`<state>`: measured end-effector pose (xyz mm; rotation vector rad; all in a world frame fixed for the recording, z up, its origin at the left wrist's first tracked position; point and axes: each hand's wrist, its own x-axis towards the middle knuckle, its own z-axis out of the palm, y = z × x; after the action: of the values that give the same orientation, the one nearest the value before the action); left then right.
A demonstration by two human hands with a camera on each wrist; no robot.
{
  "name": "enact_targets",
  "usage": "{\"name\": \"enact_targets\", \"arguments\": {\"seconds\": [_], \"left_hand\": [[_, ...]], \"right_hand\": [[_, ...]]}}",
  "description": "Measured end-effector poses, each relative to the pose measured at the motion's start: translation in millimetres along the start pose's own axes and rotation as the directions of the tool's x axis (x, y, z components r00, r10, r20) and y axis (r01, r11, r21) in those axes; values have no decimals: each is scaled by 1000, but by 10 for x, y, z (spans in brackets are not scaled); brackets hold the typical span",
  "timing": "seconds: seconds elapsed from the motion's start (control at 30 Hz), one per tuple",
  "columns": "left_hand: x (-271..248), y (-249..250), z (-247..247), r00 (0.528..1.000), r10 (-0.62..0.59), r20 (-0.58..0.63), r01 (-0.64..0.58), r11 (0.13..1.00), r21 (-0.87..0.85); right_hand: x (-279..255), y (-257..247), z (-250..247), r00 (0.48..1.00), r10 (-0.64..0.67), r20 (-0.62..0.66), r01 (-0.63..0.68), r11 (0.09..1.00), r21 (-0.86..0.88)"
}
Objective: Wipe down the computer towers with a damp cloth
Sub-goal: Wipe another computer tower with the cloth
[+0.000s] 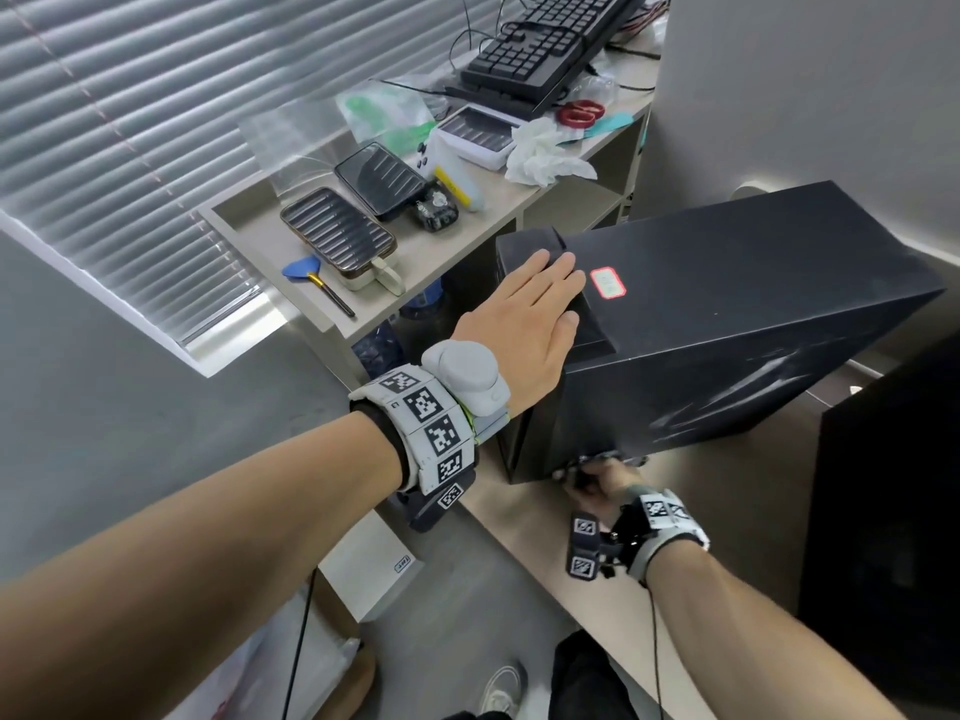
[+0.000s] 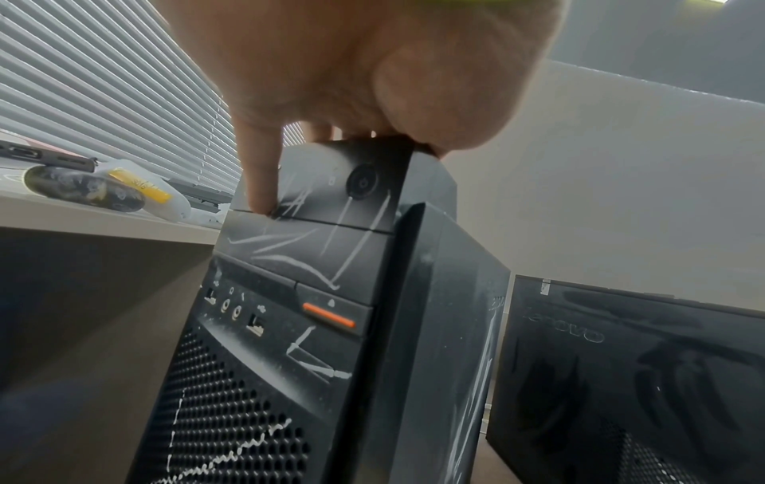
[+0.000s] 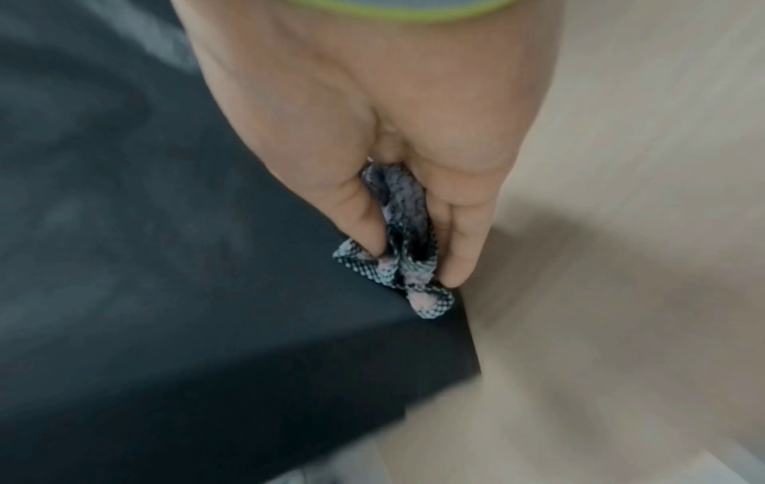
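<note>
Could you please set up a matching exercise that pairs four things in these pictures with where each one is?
Things:
1. left hand
2. checked cloth
3. red scissors
4. second tower

Places:
A. on the shelf top next to the keyboards
B. flat on the top front of the tilted tower
C. standing beside the tilted tower
D. pinched in the right hand at the tilted tower's lower edge

Pairs: 1-B, 2-D, 3-A, 4-C
</note>
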<state>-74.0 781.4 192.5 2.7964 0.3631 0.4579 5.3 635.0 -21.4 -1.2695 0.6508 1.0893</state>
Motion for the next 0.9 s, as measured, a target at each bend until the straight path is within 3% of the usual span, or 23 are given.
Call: {"name": "enact_targets", "arguments": {"seconds": [0.17, 0.27, 0.5, 0.67, 0.9], "left_hand": [[-3, 6, -14, 1000, 10, -3, -10, 1000, -15], [-7, 6, -30, 1000, 9, -3, -9, 1000, -26], [-11, 14, -29, 1000, 7, -7, -8, 1000, -19], [-11, 26, -71, 1000, 4, 1, -4, 1000, -3], [-5, 15, -98, 999, 13, 33, -14, 1000, 16]], "right_hand": [[-176, 285, 350, 995, 53, 79, -41, 988, -148], [-165, 162, 222, 995, 48, 91, -42, 997, -70], [-44, -93, -64, 994, -83, -64, 82, 996, -23], [-216, 168, 244, 995, -24, 93, 39, 986, -161], [-768, -17, 410, 986, -71, 154, 109, 961, -253]]}}
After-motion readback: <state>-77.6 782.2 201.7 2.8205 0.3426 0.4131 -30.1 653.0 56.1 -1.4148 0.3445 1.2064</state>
